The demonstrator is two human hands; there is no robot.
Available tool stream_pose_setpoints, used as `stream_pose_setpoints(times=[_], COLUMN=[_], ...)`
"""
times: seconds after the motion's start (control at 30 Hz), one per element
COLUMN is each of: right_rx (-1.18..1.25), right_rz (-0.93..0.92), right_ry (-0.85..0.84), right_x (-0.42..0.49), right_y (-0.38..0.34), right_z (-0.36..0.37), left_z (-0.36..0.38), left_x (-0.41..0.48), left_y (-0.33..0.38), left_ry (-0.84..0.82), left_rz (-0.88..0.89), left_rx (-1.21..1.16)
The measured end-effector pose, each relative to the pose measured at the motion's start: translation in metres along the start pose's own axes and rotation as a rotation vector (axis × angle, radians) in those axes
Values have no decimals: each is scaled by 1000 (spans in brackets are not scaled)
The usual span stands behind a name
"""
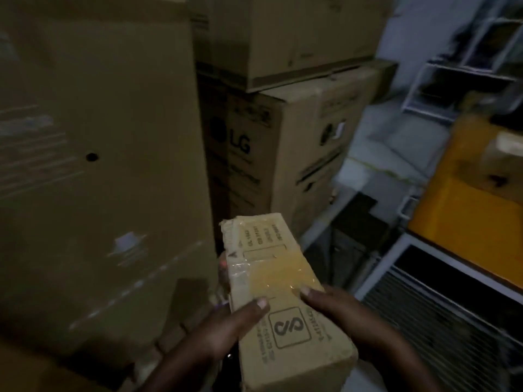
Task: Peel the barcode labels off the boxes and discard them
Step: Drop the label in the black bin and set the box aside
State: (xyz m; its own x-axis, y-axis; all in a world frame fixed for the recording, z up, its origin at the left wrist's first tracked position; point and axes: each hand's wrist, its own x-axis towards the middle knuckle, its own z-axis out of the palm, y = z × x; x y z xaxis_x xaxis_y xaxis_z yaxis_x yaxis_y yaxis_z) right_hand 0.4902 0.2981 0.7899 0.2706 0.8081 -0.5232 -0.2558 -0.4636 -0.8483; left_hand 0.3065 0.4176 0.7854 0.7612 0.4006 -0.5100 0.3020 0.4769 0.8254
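A small oblong cardboard box (pixel 280 292) is held up in front of me, lit brighter than the dim room. Its top face carries a strip of clear tape across the middle, printed text and a square logo; no barcode label shows on it. My left hand (pixel 218 332) grips the box's left side, thumb on top and fingertips under the left edge. My right hand (pixel 348 318) grips the right side, its thumb lying on the taped patch.
A tall cardboard carton (pixel 93 165) fills the left. Stacked LG cartons (pixel 271 142) stand behind the small box. At right are a yellow box (pixel 464 216), a white appliance with a grille (pixel 441 312) and white wire racks (pixel 469 60).
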Motion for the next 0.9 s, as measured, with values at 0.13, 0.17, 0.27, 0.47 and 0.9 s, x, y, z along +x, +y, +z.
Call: stream_pose_setpoints(times=[0.13, 0.17, 0.27, 0.47, 0.9], right_rx=[-36, -27, -45, -153, 47], right_rz=[-40, -68, -224, -619, -548], right_ry=[190, 249, 392, 670, 1024], right_x=[-52, -65, -104, -189, -205], right_y=[-1, -4, -14, -64, 0], right_z=[-70, -85, -135, -225, -371], left_z=[79, 98, 158, 272, 442], left_x=[27, 33, 47, 70, 209], left_y=[27, 36, 67, 133, 81], left_ry=[-109, -115, -174, -300, -397], left_rz=[120, 151, 263, 558, 731], left_rx=[127, 170, 316, 511, 768])
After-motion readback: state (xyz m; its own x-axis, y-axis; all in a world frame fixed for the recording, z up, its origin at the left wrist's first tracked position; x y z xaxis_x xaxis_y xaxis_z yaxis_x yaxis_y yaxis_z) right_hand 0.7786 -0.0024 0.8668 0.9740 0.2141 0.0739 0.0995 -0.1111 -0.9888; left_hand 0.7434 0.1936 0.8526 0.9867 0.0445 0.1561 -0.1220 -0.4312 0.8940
